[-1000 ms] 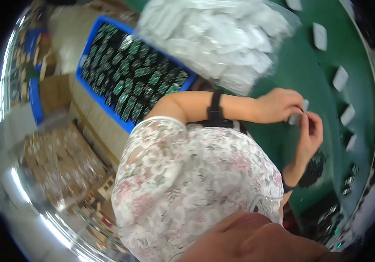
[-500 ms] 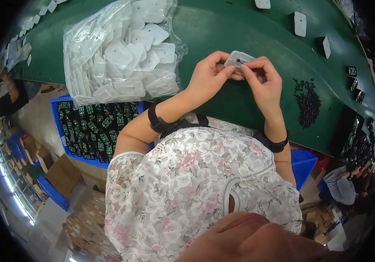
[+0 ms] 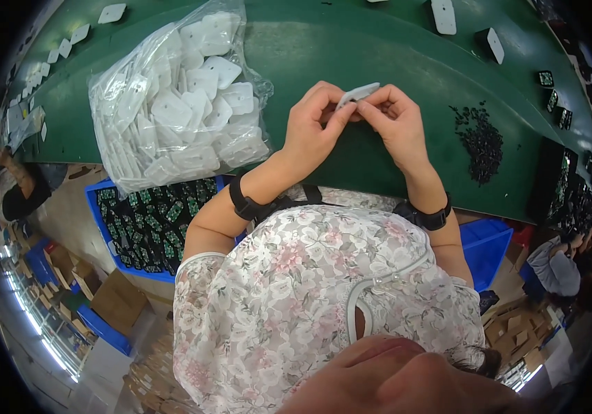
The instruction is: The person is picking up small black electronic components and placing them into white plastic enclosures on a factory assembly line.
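Note:
Between my two hands, above the green table, is a white plastic cover [image 3: 360,94], tilted so that its edge shows. My left hand [image 3: 314,124] pinches the cover's left side. The fingers of my right hand [image 3: 395,124] close on its right side, with the thumb pressed to the underside. A dark spot shows at the thumbs; what it is I cannot make out. To the right of my right hand lies a loose pile of small black parts [image 3: 484,148]. A clear plastic bag [image 3: 172,110] full of similar white covers rests left of my left hand.
Below the table's left edge stands a blue crate [image 3: 106,234] of green and black circuit boards [image 3: 152,224]. Another blue bin [image 3: 486,248] is at the right. White-topped units [image 3: 443,17] stand along the green table [image 3: 323,48]. Another person's arm [image 3: 23,176] shows far left.
The white cover has been tipped from nearly face-up to edge-on, with my hands turning along with it. The whole view has shifted slightly.

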Motion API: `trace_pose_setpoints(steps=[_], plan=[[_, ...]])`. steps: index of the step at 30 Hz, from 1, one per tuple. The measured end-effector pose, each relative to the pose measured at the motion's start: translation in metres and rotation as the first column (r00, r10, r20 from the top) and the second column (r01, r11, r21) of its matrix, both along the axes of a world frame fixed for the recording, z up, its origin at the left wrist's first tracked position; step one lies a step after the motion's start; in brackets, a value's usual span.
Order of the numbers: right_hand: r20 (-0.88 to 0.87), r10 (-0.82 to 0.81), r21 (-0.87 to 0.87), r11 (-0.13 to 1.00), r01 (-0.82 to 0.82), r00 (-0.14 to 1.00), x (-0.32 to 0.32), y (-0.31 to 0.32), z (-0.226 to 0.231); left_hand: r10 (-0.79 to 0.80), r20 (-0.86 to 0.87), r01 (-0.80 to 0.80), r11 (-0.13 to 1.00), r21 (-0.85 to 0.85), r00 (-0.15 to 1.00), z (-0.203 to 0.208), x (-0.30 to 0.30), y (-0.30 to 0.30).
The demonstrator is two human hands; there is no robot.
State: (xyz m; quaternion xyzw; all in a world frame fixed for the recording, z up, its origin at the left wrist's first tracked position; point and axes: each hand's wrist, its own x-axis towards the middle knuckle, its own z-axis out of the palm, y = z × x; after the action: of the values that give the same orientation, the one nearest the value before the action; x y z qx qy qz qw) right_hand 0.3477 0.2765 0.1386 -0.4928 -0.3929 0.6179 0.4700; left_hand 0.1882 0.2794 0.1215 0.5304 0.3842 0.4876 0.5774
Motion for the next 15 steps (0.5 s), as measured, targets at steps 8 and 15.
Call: trace_pose_setpoints(steps=[8, 15], plan=[[0.511, -0.175, 0.337, 0.941, -0.009, 0.841, 0.01, -0.007, 0.007, -0.033, 0.222, 0.092, 0.961, -0.259, 0.974, 0.01, 0.005, -0.001], [0.382, 0.015, 0.117, 0.991, -0.064, 0.924, 0.024, -0.008, 0.006, -0.209, 0.026, 0.207, 0.933, -0.294, 0.978, 0.014, 0.007, 0.001]])
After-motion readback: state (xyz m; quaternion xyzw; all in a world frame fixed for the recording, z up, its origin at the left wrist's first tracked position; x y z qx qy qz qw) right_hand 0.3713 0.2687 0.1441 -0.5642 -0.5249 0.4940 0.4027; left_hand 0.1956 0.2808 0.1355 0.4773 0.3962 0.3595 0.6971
